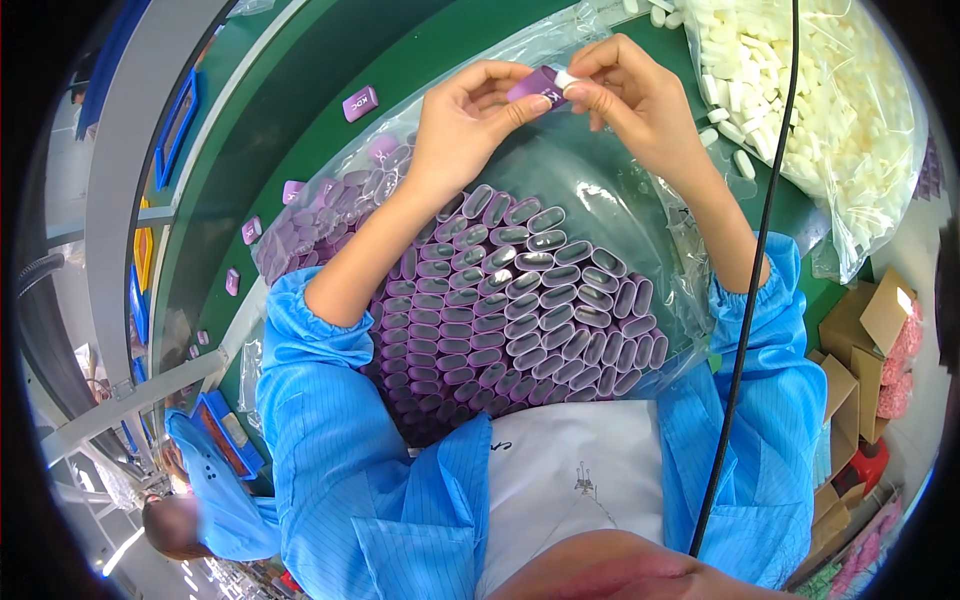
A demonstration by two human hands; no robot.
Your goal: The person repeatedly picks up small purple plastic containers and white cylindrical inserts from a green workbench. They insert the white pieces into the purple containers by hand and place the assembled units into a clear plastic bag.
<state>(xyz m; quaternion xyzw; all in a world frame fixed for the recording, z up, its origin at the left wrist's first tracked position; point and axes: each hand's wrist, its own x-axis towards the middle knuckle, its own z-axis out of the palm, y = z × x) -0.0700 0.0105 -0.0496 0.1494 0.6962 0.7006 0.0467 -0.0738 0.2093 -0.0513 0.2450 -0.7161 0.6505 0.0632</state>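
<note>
My left hand (470, 120) is closed round a small purple oval case (528, 86), its thumb pressed along the near side. My right hand (632, 100) pinches a small white oblong piece (566, 78) between thumb and fingers, right at the case's end. From this angle I cannot tell how far the piece sits inside the case. Below my wrists, many purple oval shells (485, 340) stand packed in rows with their hollow ends up, on clear plastic sheeting (590, 195). More purple cases (330, 205) lie under the plastic beside my left forearm.
A clear bag of whitish oblong pieces (790, 110) lies at the upper right, several loose ones beside it. Single purple cases (360, 103) rest on the green surface (420, 55). A black cable (745, 330) hangs across the right. Cardboard boxes (850, 320) stand right; another person (220, 480) is lower left.
</note>
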